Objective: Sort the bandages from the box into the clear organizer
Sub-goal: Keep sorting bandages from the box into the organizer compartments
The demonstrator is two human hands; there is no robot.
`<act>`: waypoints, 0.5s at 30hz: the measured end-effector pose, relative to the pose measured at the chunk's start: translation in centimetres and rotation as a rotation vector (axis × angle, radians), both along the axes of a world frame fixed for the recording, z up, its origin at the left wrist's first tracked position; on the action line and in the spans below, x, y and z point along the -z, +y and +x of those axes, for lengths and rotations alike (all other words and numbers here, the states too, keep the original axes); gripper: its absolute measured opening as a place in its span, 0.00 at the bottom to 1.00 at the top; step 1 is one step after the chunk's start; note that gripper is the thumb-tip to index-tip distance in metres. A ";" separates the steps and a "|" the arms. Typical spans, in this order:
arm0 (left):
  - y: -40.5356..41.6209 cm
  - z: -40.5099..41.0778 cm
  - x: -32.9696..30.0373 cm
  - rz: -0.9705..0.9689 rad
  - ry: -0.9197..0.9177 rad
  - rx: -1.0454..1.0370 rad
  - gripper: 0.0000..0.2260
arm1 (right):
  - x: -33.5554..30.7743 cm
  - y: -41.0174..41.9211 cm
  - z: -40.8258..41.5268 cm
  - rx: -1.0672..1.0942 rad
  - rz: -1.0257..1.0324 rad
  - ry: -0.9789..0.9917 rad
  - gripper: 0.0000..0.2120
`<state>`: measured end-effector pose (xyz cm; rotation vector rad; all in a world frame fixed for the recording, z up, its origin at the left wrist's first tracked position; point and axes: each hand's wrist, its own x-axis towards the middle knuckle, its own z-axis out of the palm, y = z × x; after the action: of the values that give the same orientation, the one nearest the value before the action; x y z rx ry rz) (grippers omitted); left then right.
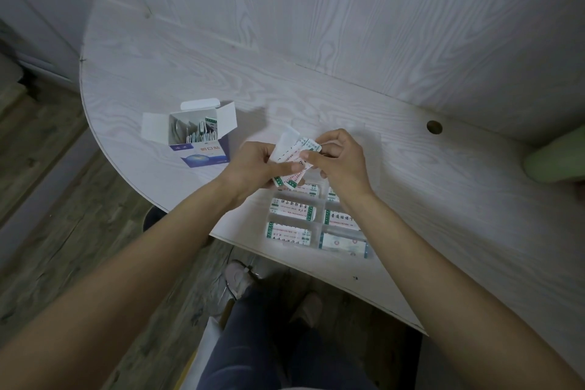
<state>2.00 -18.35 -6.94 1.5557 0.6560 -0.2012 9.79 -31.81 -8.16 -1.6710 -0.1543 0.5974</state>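
Partly behind both hands, left [253, 168] and right [340, 161], each pinching wrapped bandages [289, 157]: clear organizer [316, 228].

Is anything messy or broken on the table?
Nothing looks broken or spilled. The box stands open with bandages inside, more lie neatly in the organizer, and both hands, left and right, hold a few bandages above it.
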 end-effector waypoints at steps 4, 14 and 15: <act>0.3 0.4 0.0 0.058 -0.002 -0.062 0.05 | 0.4 0.0 0.2 -0.105 -0.088 -0.088 0.08; 0.4 0.7 1.3 0.124 -0.013 -0.087 0.04 | 1.4 -0.5 0.6 -0.289 -0.245 -0.267 0.08; 0.5 0.6 1.5 0.105 -0.015 -0.106 0.03 | 1.5 -0.4 0.7 -0.278 -0.252 -0.251 0.07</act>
<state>2.59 -17.84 -8.39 1.6161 0.7458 -0.0765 10.49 -32.24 -9.66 -1.9843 -0.5178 0.6316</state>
